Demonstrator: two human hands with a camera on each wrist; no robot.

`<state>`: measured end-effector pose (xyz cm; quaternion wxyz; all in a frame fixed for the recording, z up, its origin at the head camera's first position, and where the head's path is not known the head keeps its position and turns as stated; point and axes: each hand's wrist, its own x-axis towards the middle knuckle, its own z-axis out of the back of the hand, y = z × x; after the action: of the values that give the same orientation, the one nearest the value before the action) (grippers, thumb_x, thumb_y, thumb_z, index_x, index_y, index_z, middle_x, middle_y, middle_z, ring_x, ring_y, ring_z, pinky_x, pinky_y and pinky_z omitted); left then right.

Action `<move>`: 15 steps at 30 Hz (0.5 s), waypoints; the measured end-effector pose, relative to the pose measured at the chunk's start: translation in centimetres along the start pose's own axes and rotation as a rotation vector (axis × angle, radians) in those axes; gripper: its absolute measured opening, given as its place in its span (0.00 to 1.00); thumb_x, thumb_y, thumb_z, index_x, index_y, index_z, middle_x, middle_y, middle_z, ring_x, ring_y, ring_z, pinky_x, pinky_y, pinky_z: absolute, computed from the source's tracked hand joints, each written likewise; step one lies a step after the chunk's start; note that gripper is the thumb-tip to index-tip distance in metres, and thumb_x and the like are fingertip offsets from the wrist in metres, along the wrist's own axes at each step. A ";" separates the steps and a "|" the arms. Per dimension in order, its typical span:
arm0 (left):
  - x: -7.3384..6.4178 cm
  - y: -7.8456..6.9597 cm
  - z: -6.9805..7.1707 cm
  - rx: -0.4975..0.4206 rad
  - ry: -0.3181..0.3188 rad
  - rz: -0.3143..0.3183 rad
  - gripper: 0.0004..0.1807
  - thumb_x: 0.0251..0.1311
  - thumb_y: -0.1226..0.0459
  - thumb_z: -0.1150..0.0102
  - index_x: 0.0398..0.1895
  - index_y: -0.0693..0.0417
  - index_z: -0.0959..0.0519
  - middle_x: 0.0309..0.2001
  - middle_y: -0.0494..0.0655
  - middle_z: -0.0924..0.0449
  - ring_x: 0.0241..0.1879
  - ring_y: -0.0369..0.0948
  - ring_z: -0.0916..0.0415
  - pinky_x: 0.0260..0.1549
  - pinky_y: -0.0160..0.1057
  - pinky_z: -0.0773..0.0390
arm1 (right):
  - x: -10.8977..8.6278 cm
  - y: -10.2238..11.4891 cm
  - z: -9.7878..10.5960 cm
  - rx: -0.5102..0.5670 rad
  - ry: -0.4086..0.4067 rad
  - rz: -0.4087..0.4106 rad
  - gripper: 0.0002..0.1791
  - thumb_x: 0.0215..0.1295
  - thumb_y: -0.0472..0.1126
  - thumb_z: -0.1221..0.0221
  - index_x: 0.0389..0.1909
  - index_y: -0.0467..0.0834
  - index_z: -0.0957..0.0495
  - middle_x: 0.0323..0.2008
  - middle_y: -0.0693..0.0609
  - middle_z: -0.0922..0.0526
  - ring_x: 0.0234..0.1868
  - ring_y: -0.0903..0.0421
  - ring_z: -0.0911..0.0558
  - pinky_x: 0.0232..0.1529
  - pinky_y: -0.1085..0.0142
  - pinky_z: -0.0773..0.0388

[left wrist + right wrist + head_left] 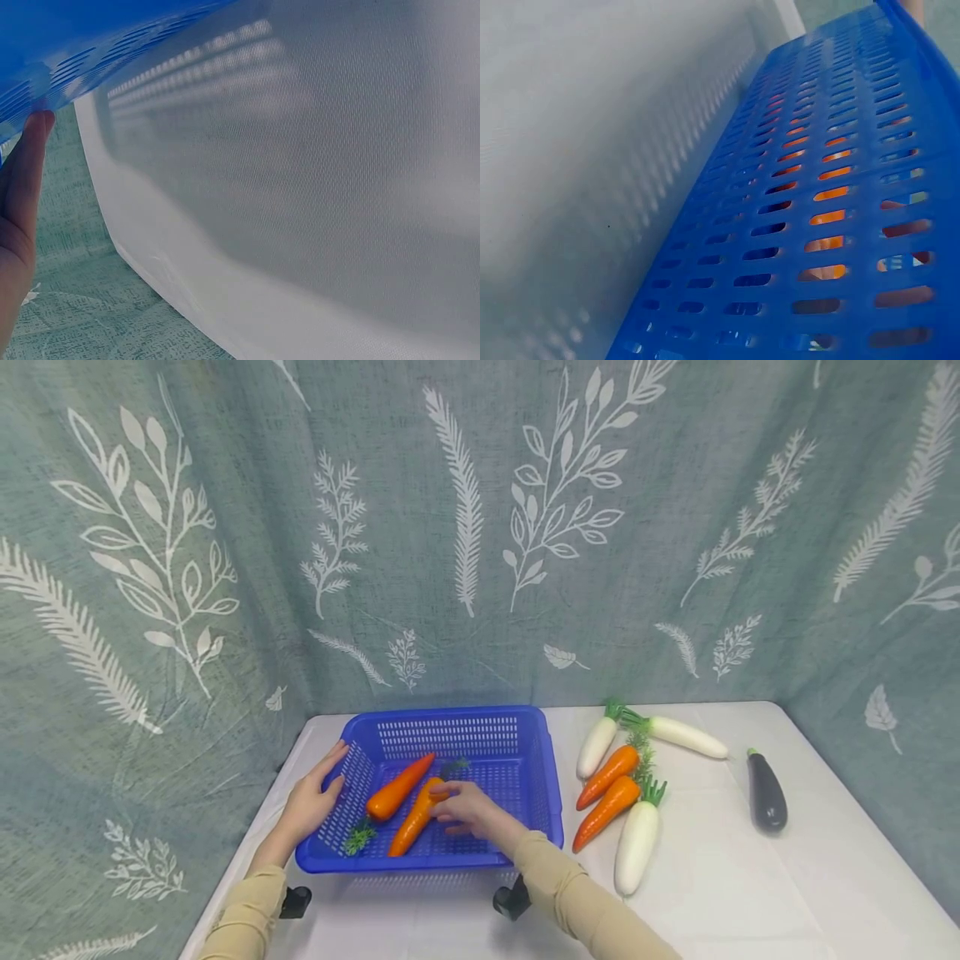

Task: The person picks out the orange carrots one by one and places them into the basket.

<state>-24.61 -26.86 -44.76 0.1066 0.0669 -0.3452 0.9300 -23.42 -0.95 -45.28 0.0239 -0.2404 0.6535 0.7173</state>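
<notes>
Two orange carrots lie slanted in a blue plastic basket [420, 862]. The left carrot [401, 787] has its green leaves toward the near left corner. The other carrot [411, 827] has its leaves at the far end, beside my right hand [476, 814]. That hand reaches over the near right side, its loosely extended fingertips at this carrot's thick end. Through the slots of the basket wall [780, 217], orange shows in the right wrist view. My left hand [307, 802] rests at the basket's left rim. Its fingers are straight against the outer wall in the left wrist view [26, 172].
Right of the basket lie two carrots [606, 812] and several white radishes [637, 847] with green tops. An eggplant [767, 793] lies farther right on the white table [712, 877]. A patterned green curtain [420, 568] hangs behind and at both sides.
</notes>
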 end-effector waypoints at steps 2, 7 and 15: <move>0.0 0.0 0.0 0.000 -0.002 -0.002 0.27 0.66 0.72 0.56 0.69 0.64 0.40 0.72 0.61 0.46 0.69 0.62 0.46 0.66 0.62 0.45 | -0.1 0.0 0.1 0.004 0.016 0.004 0.23 0.57 0.31 0.40 0.56 0.36 0.26 0.52 0.40 0.21 0.51 0.40 0.20 0.49 0.50 0.19; -0.1 0.0 0.1 -0.002 0.001 -0.003 0.27 0.66 0.72 0.56 0.69 0.64 0.40 0.72 0.61 0.46 0.69 0.63 0.46 0.66 0.62 0.45 | -0.7 0.0 0.4 0.030 0.058 0.023 0.24 0.58 0.32 0.40 0.57 0.35 0.27 0.51 0.40 0.21 0.53 0.38 0.21 0.51 0.48 0.21; 0.0 0.0 0.1 -0.003 0.009 0.008 0.27 0.67 0.72 0.56 0.69 0.63 0.40 0.72 0.60 0.46 0.69 0.62 0.47 0.66 0.63 0.45 | -1.6 0.5 1.0 0.045 0.098 0.042 0.24 0.60 0.35 0.40 0.58 0.36 0.28 0.52 0.41 0.21 0.53 0.38 0.22 0.53 0.49 0.21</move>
<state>-24.57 -26.96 -44.67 0.1043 0.0613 -0.3464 0.9303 -22.48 0.40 -44.23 -0.0177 -0.2611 0.6746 0.6902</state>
